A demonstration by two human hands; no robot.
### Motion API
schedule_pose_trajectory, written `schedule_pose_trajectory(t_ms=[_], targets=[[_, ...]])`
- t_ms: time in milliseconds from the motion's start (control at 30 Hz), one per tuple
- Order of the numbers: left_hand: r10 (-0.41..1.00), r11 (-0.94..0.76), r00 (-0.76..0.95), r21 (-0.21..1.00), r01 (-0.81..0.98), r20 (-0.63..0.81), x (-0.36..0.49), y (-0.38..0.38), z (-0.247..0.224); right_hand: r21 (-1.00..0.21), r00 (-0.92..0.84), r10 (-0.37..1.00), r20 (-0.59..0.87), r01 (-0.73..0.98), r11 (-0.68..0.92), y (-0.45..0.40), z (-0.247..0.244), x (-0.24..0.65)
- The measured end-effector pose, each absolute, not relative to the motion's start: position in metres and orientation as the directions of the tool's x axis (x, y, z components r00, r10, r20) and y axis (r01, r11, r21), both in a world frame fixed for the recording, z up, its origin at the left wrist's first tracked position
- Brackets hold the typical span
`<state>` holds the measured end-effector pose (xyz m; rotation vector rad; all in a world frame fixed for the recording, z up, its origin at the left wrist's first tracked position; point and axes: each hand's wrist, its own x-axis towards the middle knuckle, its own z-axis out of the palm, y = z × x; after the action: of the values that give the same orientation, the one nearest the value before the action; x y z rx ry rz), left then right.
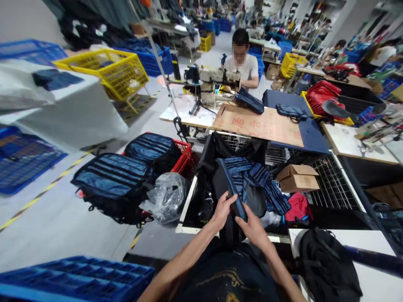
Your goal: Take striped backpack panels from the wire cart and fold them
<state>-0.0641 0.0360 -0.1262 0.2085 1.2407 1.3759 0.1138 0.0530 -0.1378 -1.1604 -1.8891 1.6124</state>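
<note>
A dark piece of fabric with a blue edge strip (231,180) is held in front of my body, over a black-lined wire bin (190,201). My left hand (223,212) pinches its lower part from the left, fingers closed on the edge. On the right side, my right hand (250,222) grips the same piece a little lower. Blue and black striped fabric pieces (260,174) lie in the bin just beyond the hands. A cardboard box (297,178) and a red cloth (297,207) sit at the bin's right.
Blue-black backpacks (115,176) rest on a red crate (185,157) at left, beside a clear plastic bag (166,197). A black bag (327,264) lies on the right table. Ahead, a person (241,63) works at a sewing machine (209,77). A blue crate (78,277) stands lower left.
</note>
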Motion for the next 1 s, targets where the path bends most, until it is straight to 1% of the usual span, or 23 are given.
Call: schedule_pose_trajectory(t_ms=[67, 100, 167, 233, 300, 400, 467, 533, 600, 633, 700, 800, 867, 900, 933, 967, 1000], targets=[[0.771, 0.344, -0.230, 0.692, -0.635, -0.594, -0.069, 0.030, -0.129, -0.898, -0.543, 0.817, -0.193, 0.433, 0.076, 0.040, -0.133, 0.104], [0.766, 0.361, -0.212, 0.679, -0.639, -0.607, -0.072, 0.027, -0.131, -0.883, -0.546, 0.817, -0.185, 0.458, 0.106, 0.037, -0.131, 0.101], [0.772, 0.364, -0.202, 0.681, -0.636, -0.602, -0.079, 0.020, -0.135, -0.869, -0.576, 0.801, -0.163, 0.468, 0.160, 0.033, -0.129, 0.099], [0.770, 0.343, -0.230, 0.691, -0.636, -0.594, -0.090, 0.016, -0.138, -0.861, -0.608, 0.781, -0.143, 0.465, 0.204, 0.032, -0.126, 0.102], [0.728, 0.268, -0.337, 0.701, -0.661, -0.596, -0.108, 0.018, -0.138, -0.857, -0.647, 0.753, -0.120, 0.451, 0.251, 0.028, -0.123, 0.111], [0.613, 0.079, -0.556, 0.744, -0.663, -0.561, -0.146, 0.028, -0.127, -0.876, -0.727, 0.682, -0.076, 0.375, 0.302, 0.021, -0.121, 0.135], [0.579, 0.005, -0.624, 0.767, -0.642, -0.525, -0.165, 0.033, -0.114, -0.908, -0.758, 0.646, -0.088, 0.328, 0.261, 0.019, -0.121, 0.153], [0.632, -0.008, -0.612, 0.786, -0.618, -0.475, -0.164, 0.034, -0.100, -0.940, -0.762, 0.630, -0.150, 0.307, 0.148, 0.020, -0.121, 0.163], [0.719, 0.027, -0.554, 0.814, -0.580, -0.419, -0.139, 0.031, -0.087, -0.955, -0.744, 0.638, -0.199, 0.292, 0.043, 0.023, -0.123, 0.159], [0.762, 0.057, -0.514, 0.831, -0.554, -0.395, -0.120, 0.028, -0.082, -0.960, -0.726, 0.659, -0.196, 0.279, 0.021, 0.025, -0.126, 0.151], [0.831, 0.115, -0.426, 0.860, -0.498, -0.358, -0.078, 0.022, -0.074, -0.969, -0.639, 0.757, -0.133, 0.246, 0.038, 0.028, -0.134, 0.127], [0.905, 0.211, -0.274, 0.902, -0.376, -0.326, -0.036, 0.015, -0.066, -0.954, -0.404, 0.914, -0.029, 0.285, 0.096, 0.039, -0.151, 0.092], [0.927, 0.299, -0.162, 0.927, -0.229, -0.339, -0.043, 0.011, -0.063, -0.922, -0.280, 0.960, 0.024, 0.365, 0.130, 0.058, -0.156, 0.089], [0.932, 0.321, -0.138, 0.939, -0.124, -0.336, -0.059, 0.007, -0.062, -0.900, -0.238, 0.970, 0.055, 0.409, 0.151, 0.073, -0.156, 0.097], [0.936, 0.321, -0.151, 0.947, -0.005, -0.318, -0.083, 0.001, -0.060, -0.877, -0.198, 0.977, 0.084, 0.451, 0.167, 0.090, -0.153, 0.111], [0.938, 0.308, -0.203, 0.944, 0.121, -0.280, -0.115, -0.007, -0.059, -0.856, -0.146, 0.983, 0.109, 0.489, 0.168, 0.109, -0.148, 0.131], [0.937, 0.279, -0.280, 0.927, 0.251, -0.207, -0.152, -0.017, -0.059, -0.836, -0.088, 0.989, 0.122, 0.528, 0.151, 0.129, -0.141, 0.155]])
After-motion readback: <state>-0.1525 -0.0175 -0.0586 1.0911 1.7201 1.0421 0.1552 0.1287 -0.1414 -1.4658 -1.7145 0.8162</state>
